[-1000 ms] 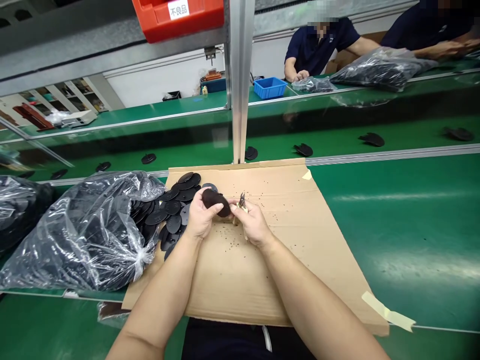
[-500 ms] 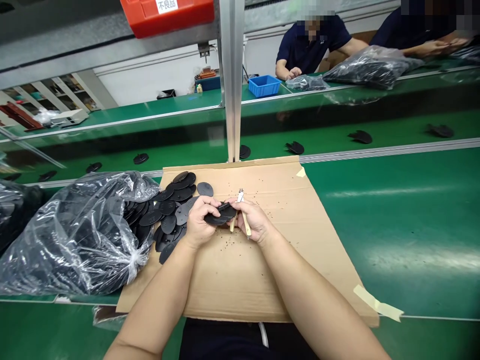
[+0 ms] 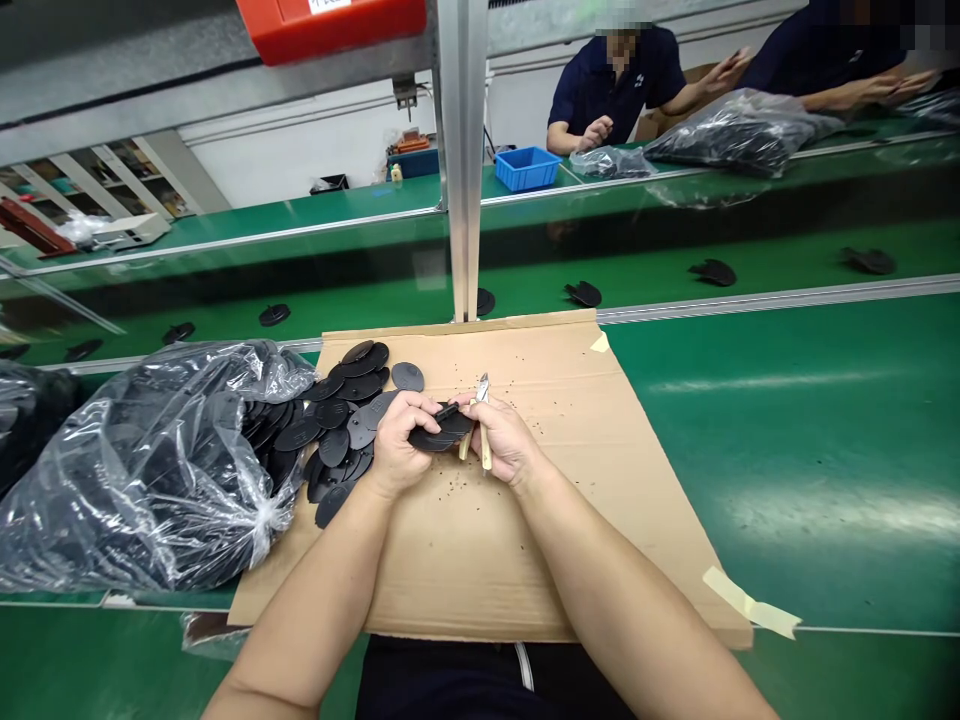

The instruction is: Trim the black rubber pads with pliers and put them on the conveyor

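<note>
My left hand [image 3: 401, 445] is closed around several stacked black oval plastic discs [image 3: 444, 430], held above the cardboard sheet. In my right hand [image 3: 506, 435] is a pair of side-cutting nippers [image 3: 482, 390] with pale yellow handles, its jaws pointing away from me. The fingertips of that hand also touch the right end of the discs. Beside my left hand, a pile of similar black discs [image 3: 330, 415] spills from a clear plastic bag [image 3: 142, 480].
Dark crumbs dot the taped cardboard sheet [image 3: 637, 540]. A metal post [image 3: 463, 200] rises behind it. Black parts [image 3: 583, 293] lie along the green channel beyond. Across it are a blue bin [image 3: 527, 170] and two people. A red bin [image 3: 330, 30] hangs overhead.
The nippers have turned slightly in my right hand and their handles sit closer together. My left hand stays on the discs. Across the line, a person's hand has risen.
</note>
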`<state>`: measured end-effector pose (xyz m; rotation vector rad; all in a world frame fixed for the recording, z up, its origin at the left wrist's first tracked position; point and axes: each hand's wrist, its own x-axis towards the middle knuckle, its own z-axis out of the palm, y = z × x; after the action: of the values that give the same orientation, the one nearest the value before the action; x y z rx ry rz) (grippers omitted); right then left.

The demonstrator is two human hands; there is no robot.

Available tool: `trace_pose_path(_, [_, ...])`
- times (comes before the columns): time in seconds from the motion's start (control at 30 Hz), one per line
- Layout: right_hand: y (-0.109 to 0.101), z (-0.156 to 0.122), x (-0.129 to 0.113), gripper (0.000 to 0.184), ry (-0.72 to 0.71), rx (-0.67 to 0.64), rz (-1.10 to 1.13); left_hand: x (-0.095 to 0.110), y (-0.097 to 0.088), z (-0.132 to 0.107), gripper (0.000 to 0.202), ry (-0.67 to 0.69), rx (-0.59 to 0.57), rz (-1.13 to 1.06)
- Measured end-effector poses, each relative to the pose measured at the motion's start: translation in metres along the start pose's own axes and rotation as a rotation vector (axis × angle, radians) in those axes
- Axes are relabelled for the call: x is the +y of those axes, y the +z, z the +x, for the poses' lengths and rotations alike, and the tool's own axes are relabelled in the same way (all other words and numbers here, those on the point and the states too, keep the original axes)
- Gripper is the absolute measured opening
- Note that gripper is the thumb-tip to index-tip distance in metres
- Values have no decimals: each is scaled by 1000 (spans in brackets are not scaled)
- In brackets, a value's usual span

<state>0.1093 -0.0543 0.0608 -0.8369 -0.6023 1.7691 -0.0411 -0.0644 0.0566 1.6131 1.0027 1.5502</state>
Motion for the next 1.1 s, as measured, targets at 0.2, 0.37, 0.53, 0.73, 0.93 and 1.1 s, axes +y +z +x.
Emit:
trace_pose_path(0.2, [-4, -4, -6, 32, -204, -69, -297, 0, 0, 10, 31, -629, 200, -668])
trace_pose_path(0.37, [-5, -6, -3, 28, -590, -92, -660, 2, 1, 12, 8, -1009, 61, -914])
trace_pose_path(0.53, [-1, -12, -6, 16, -802, -151, -821, 0, 2, 9, 7, -1052, -25, -985])
trace_pose_path(0.73, [2, -14, -8, 12, -958, -145, -949, 1, 1, 9, 7, -1089, -30, -993])
trace_pose_path(0.93, [2, -13, -3, 13, -1026, -104, -1048, 3, 3, 8, 7, -1087, -24, -977])
trace_pose_path(1.1, [3, -13, 4, 12, -1080, -25, -1056, 6, 6, 7, 9, -1074, -14, -970])
